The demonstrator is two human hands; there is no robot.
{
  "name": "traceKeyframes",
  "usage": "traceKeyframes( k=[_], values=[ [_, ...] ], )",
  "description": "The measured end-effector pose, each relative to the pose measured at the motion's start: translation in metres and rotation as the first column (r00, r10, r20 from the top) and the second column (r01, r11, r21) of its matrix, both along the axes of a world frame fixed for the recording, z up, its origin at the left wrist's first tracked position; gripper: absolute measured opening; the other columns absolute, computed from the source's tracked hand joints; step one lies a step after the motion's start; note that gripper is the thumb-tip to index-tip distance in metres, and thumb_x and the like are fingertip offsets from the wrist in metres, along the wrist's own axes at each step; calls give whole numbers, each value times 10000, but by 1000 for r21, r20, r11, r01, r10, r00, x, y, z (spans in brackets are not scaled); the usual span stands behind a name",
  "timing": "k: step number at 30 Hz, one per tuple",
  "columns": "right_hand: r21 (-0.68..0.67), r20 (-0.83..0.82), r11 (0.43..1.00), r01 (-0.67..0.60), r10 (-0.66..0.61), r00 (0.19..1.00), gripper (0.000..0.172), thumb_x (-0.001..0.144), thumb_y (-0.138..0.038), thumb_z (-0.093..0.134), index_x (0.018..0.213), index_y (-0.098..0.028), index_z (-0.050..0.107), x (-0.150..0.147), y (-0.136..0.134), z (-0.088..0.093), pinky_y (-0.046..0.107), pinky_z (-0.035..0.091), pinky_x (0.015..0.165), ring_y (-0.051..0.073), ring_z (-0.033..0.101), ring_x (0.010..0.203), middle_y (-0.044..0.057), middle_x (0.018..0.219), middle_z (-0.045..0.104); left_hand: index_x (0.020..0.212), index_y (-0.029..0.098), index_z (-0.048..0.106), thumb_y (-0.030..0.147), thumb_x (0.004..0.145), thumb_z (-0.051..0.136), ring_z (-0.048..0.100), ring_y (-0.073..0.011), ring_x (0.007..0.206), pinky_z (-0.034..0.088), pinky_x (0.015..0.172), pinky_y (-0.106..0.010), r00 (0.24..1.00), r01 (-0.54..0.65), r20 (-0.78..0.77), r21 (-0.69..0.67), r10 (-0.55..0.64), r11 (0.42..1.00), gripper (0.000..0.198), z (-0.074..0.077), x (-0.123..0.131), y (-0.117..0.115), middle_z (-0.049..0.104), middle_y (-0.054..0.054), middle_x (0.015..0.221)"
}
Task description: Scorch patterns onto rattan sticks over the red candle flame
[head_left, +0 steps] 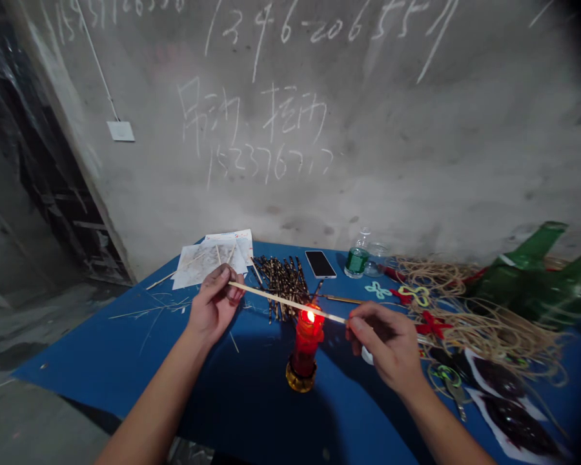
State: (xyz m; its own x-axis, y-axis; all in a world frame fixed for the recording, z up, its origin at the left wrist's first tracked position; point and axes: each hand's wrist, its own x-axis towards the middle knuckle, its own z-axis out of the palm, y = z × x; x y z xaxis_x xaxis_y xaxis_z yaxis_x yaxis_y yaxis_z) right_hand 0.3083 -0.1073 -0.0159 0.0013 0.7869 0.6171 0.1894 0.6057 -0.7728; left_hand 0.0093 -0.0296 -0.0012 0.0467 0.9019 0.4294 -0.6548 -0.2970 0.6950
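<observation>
A thin pale bamboo strip [275,298] stretches between my two hands, passing over or just behind the flame of a red candle lamp [306,349]. Its left end is pinched by my left hand [217,302], its right end by my right hand [385,342]. The strip bows slightly and slopes down to the right. The lit lamp stands upright on a gold-coloured base. Just beyond it lies a pile of short dark sticks with light markings [285,279].
Behind are white papers [208,261] with pale strips, a phone [320,264] and a green-labelled bottle [357,258]. Tangled cord [494,323], green glass bottles [527,258], small knotted shapes [419,296] and dark packets [518,420] crowd the blue table's [150,368] right side.
</observation>
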Motion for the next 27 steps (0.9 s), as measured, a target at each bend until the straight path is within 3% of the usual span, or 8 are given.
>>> traceKeyframes(
  k=[10, 27],
  values=[
    [-6, 57, 999, -41, 41, 998, 453, 1023, -411, 674, 626, -193, 683, -2, -1, 4, 203, 463, 423, 122, 605, 401, 6, 530, 669, 663, 179, 610, 289, 847, 806, 410, -128, 567, 394, 542, -265, 1000, 20, 3, -8, -20, 1000, 291, -1, -1, -1, 421, 15, 541],
    [28, 50, 1000, -15, 13, 999, 341, 988, -402, 713, 714, -200, 692, -4, -3, 8, 230, 465, 428, 135, 606, 409, -2, 557, 661, 632, 179, 616, 349, 817, 809, 431, -132, 578, 416, 573, -285, 1000, 22, -17, -11, -22, 1000, 317, 6, 2, -9, 396, 13, 545]
  ],
)
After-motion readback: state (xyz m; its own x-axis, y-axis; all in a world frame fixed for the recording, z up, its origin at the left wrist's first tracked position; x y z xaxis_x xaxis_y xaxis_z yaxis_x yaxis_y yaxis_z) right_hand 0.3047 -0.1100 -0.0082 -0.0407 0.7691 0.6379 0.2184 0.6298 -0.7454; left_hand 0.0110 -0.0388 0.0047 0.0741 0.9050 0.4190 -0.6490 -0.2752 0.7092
